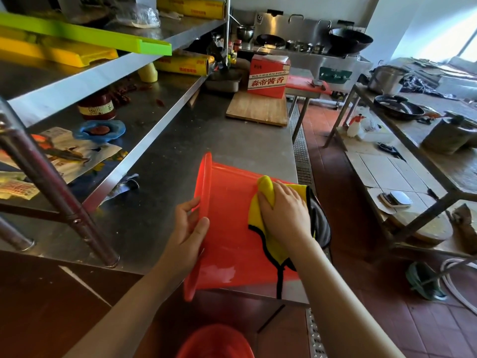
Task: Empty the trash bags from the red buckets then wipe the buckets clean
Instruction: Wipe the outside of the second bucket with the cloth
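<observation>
Red plastic bucket lying on its side at the near edge of a stainless-steel worktable, rim turned left, base pointing right and overhanging the table's edge. Left hand at the rim, thumb hooked over the lip and fingers spread flat inside the mouth, steadying it. Right hand on top of the bucket's wall, fingers curled over a bunched yellow cleaning cloth with black trim, pressing it against the red plastic; loose end of the cloth draped down the side toward the base. Directly below, at the bottom edge of the view, part of a second red bucket on the brown tiled floor. Farther along the same table, a wooden cutting board with a red and white carton printed with Chinese characters on it. To the left, steel shelving carrying a green plastic tray, yellow rolls of cling film and a jar with a red label. Across the aisle on the right, a second steel table with a dark frying pan and a metal pot.
</observation>
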{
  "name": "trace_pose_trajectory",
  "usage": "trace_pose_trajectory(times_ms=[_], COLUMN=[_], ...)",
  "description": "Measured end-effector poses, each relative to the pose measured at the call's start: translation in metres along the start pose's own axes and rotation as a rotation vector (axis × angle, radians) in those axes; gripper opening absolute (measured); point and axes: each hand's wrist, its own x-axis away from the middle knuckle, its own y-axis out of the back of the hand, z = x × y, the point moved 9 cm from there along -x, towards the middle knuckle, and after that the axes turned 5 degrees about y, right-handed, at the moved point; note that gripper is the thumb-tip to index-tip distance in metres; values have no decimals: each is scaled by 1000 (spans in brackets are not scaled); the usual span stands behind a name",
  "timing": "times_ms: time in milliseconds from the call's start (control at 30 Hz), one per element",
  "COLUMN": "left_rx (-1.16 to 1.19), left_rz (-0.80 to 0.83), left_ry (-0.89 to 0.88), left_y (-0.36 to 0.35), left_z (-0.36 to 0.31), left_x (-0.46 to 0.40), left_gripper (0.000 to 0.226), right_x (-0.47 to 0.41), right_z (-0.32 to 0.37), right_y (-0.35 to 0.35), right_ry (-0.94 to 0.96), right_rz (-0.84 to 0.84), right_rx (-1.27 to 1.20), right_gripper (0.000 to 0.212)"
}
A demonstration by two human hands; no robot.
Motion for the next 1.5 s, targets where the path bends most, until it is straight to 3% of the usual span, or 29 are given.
trace_pose_trajectory(times_ms=[200,367,500,600,700,767,933,1033,1267,1433,1500], left_rx=[5,-52,-154,-170,-217,-261,-178,-153,-194,-132,-125], left_rz=[74,155,177,131,-6,-89,-92,-79,-23,-8,-14], left_ry=[6,-3,6,24,9,34,175,178,44,-18,-58], left_y=[-1,0,-4,-7,-8,-10,-12,-7,-17,-23,-25], left_z=[2,-1,-9,-22,-36,-44,-28,-22,-37,-38,-35], left_x=[15,24,18,0,-31,-49,-64,-64,-67,-74,-72], left_gripper=[49,65,53,48,66,65,58,69,66,58,52], right_x=[0,-6,-6,2,13,20,24,23,9,-3,-8], right_z=[-54,-94,-96,-96,-96,-96,-95,-88,-26,28,45], right_y=[14,20,21,22,26,28,28,30,23,11,-2], right_ry=[-117,-292,-279,-272,-259,-249,-245,-226,-62,41,77], right_rz=[8,98,105,88,61,40,24,6,-60,-108,-57], right_rx=[-12,-20,-18,-19,-30,-41,-69,-52,21,-6,-21], right_gripper=[40,46,43,41,43,43,41,40,38,67,62])
